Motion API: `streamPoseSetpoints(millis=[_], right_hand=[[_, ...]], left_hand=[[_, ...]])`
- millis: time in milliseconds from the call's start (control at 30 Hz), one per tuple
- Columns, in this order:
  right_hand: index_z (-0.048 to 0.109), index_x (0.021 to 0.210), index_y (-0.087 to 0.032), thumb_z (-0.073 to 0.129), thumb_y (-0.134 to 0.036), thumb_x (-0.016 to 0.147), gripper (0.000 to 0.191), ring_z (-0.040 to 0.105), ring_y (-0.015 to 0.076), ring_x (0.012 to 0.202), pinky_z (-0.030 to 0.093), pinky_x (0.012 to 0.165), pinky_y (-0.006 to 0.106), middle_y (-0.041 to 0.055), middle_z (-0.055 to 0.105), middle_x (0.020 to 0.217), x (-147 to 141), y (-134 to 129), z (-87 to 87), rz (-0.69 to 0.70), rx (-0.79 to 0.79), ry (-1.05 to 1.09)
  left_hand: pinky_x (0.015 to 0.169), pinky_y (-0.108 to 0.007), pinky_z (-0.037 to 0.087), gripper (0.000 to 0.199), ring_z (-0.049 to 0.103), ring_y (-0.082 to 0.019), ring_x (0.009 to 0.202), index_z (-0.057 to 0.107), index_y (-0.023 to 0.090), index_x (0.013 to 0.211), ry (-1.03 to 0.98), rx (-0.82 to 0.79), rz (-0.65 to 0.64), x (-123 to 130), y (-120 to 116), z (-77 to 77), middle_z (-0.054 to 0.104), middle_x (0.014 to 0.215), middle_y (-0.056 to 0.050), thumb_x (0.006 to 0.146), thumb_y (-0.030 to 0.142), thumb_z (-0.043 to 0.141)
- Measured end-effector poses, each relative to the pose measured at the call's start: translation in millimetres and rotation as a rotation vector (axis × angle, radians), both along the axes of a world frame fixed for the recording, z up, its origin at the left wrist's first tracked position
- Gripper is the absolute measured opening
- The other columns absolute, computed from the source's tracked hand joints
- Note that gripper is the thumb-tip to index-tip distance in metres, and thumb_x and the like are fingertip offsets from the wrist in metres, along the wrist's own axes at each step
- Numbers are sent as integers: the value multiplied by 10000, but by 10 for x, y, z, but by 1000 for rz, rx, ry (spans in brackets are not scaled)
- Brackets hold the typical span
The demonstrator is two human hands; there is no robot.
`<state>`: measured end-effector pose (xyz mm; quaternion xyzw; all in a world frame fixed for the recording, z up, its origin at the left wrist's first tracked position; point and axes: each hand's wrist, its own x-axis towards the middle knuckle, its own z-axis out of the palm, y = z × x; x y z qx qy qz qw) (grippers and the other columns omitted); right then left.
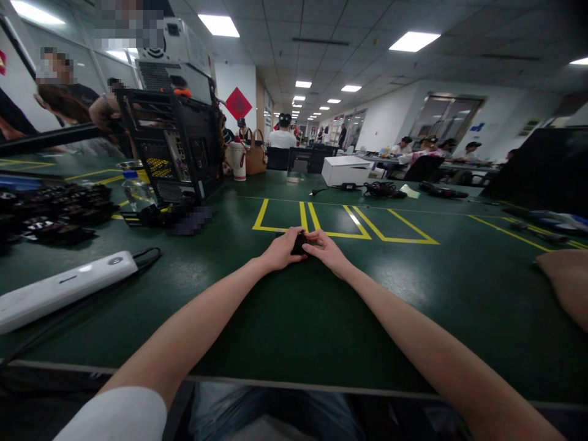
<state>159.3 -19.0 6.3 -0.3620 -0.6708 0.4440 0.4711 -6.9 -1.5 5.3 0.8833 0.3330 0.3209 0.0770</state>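
A small black object [299, 244] is held between both hands, just in front of the yellow tape marks on the green table [294, 318]. My left hand [281, 250] wraps its fingers round the object from the left side. From the right, my right hand [327, 251] closes its thumb and fingertips on it. The object's details are too dark and small to make out.
At the left lie a white power strip [68, 288] and a heap of black parts [50, 208]. A bottle [138, 191] stands by an open computer case [184, 141]. Farther back is a white box [345, 171]. Another person's arm [567, 278] rests at the right edge.
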Motion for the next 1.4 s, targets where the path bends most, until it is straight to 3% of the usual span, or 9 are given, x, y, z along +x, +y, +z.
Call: streamPoseSetpoints(millis=[167,333,533,700,1033,1233,1400], right_hand=[[500,836,-215,583,-358,669,234,532,135,826,468,746,336,3,519,934,-33,9,-14,-51,-60,59],[502,936,-214,582,-346,677,302,543,149,852,446,781,357,26,523,993,-24,43,-36,-66,-45,10],[497,879,-214,634,-270,636,284,558,133,872,412,846,340,6,524,993,-10,14,-31,24,10,55],[498,869,-215,606,-329,656,265,555,126,805,451,767,340,8,535,936,-20,10,-38,-39,-23,33],[505,972,-207,623,-304,651,355,539,167,908,447,799,372,52,515,1030,4,36,-39,-25,-144,43],[490,895,-217,657,-237,611,330,545,144,912,415,857,352,12,516,1017,-7,-17,-14,30,-47,93],[495,879,-228,600,-320,666,254,544,129,840,446,788,344,6,526,936,-12,-15,-38,-16,-63,80]], left_hand=[[831,-405,413,629,485,-244,1008,268,188,1168,-2,11,4,6,-6,6,424,1137,-91,658,315,613],[833,-398,414,630,499,-239,987,269,183,1168,4,6,4,7,-5,0,431,1125,-90,660,324,614],[819,-391,420,612,498,-237,980,271,180,1164,5,22,2,-2,15,-19,428,1126,-92,673,343,598],[821,-394,419,624,499,-240,981,265,177,1170,10,20,3,0,15,-17,430,1126,-97,670,337,601],[822,-410,417,619,506,-239,978,278,190,1166,-3,-7,12,3,-6,-1,428,1136,-94,661,319,614],[815,-399,423,608,501,-240,977,273,183,1169,7,10,0,-2,1,-4,423,1140,-97,678,343,593],[837,-394,412,630,488,-243,998,271,171,1168,2,24,7,8,8,-9,426,1130,-98,661,335,609]])
